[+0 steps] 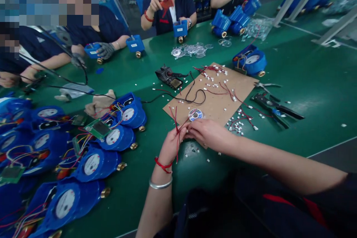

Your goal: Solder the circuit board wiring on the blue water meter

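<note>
My left hand [173, 142] is closed around thin red and black wires [176, 121], whose ends stick out above and below the fingers. My right hand [208, 133] meets it, its fingers pinched together at the wires; the exact spot between the fingertips is hidden. Just beyond the hands, a solder wire spool [196, 114] rests on a brown cardboard sheet [174, 106]. Red wires with small white connectors [213, 70] lie scattered over the cardboard and on the green table to its right.
Blue water meters [90, 163] with exposed wiring crowd the left side. A black soldering iron stand [169, 77] with its cable sits behind the cardboard. Pliers and wire strippers [275, 108] lie at right, near another blue meter [252, 61]. Co-workers handle meters across the green table [315, 93].
</note>
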{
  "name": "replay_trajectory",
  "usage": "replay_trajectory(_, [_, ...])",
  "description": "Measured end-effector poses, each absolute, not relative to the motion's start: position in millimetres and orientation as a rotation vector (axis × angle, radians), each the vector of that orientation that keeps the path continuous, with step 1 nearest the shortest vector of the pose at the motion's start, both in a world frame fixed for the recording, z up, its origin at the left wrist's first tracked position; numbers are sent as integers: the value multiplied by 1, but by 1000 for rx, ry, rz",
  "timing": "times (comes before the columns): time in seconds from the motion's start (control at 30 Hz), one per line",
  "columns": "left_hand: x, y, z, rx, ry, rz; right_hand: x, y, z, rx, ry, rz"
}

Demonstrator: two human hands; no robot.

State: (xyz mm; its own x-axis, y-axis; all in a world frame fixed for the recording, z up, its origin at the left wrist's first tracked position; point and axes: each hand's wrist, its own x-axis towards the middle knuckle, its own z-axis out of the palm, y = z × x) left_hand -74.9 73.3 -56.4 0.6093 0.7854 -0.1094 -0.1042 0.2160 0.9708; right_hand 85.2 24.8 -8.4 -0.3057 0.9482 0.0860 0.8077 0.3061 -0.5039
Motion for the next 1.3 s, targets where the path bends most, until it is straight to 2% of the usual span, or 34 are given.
replay_trajectory(0.1, [-76, 73, -58, 1364, 664, 552, 87, 29, -8, -1476, -2267, 620])
replay_trajectory(0.2, [-79, 72, -56, 1359, 628, 439, 98, 30, 0, -1596, -2161, 640])
replay_trajectory(0.27, [-82, 73, -53, 1200, 619, 492, 112, 29, 6, -1714, -2030, 550])
replay_trajectory(0.37, [-87, 78, -48, 861, 590, 769, 140, 20, 4, -1822, -1971, 433])
replay_trajectory(0.5, [-92, 89, -49, 611, 533, 1027, 162, -13, -28, -1734, -2360, 624])
replay_trajectory(0.63, [-88, 89, -54, 593, 514, 1033, 161, -38, -56, -1615, -2558, 824])
replay_trajectory(0.8, [-82, 79, -55, 709, 528, 859, 154, -20, -28, -1503, -2270, 891])
replay_trajectory(0.9, [-78, 72, -55, 819, 548, 666, 141, -4, -4, -1516, -2055, 782])
replay_trajectory(1.03, [-72, 64, -60, 835, 532, 470, 111, 6, -2, -1281, -2223, 529])
replay_trajectory(1.17, [-69, 62, -65, 756, 592, 505, 88, 9, -18, -1300, -2275, 318])
replay_trajectory(1.3, [-72, 70, -62, 722, 637, 618, 91, 7, -20, -1262, -2198, 279])
